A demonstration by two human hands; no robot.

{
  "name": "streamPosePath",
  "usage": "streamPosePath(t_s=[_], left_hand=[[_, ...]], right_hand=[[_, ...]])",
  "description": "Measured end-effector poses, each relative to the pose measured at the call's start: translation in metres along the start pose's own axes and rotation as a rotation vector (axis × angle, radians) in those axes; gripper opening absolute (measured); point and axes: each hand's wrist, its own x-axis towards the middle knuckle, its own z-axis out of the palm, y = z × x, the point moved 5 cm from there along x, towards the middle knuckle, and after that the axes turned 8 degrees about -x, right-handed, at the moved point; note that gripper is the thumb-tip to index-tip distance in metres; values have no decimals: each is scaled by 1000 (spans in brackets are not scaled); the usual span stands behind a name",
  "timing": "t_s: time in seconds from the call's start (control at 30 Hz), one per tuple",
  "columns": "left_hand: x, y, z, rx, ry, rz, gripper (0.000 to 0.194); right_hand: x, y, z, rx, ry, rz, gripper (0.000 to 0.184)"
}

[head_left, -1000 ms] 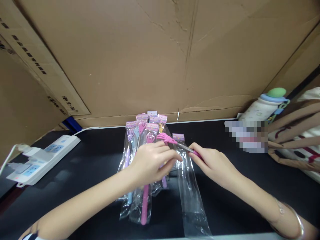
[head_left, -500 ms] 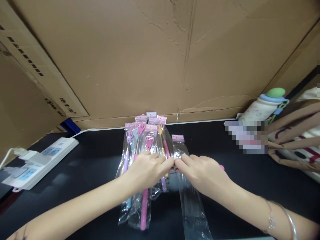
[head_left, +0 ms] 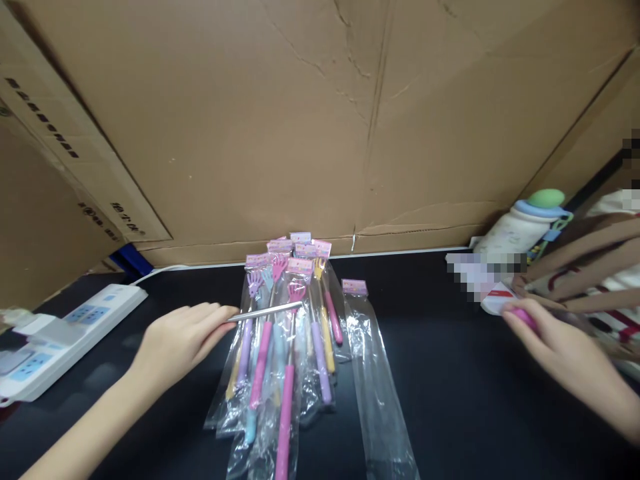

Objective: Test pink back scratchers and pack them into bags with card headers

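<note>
My left hand [head_left: 183, 340] is closed round one end of a thin metal rod [head_left: 270, 311]. The rod points right, above several back scratchers in clear bags with printed header cards; a pink back scratcher [head_left: 285, 413] lies in front. Far to the right, my right hand [head_left: 560, 353], slightly blurred, grips a pink handle [head_left: 524, 319], mostly hidden by the fingers. Between the hands a flat clear bag [head_left: 377, 380] with a purple header card [head_left: 355, 287] lies on the black table, with no scratcher visible in it.
A white power strip [head_left: 75, 340] with plugs sits at the left. At the right back a white bottle [head_left: 515, 230] with a blue lid leans beside a cloth bag [head_left: 595, 267] with brown straps. A cardboard wall [head_left: 275, 133] closes the far side.
My hands were together over the middle; now they are wide apart. The left has moved left with the metal rod, the right has gone right with the pink handle.
</note>
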Motion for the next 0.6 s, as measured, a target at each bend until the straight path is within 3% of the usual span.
streamPosePath(t_s=[0.1, 0.2, 0.33, 0.47, 0.53, 0.6], left_hand=[[33, 32, 7, -35, 4, 192, 26], [63, 58, 13, -31, 12, 346, 24], [96, 85, 21, -92, 65, 473, 17], [126, 113, 32, -203, 143, 568, 17], [135, 123, 38, -233, 162, 565, 17], [137, 130, 40, -262, 182, 529, 14]], right_hand=[[15, -27, 34, -107, -111, -161, 35], [27, -50, 55, -165, -90, -268, 46], [24, -100, 42, -57, -77, -308, 42], [-1, -171, 29, 217, -355, -407, 35], [-7, -183, 29, 224, -399, -387, 32], [-7, -171, 32, 160, -368, -316, 31]])
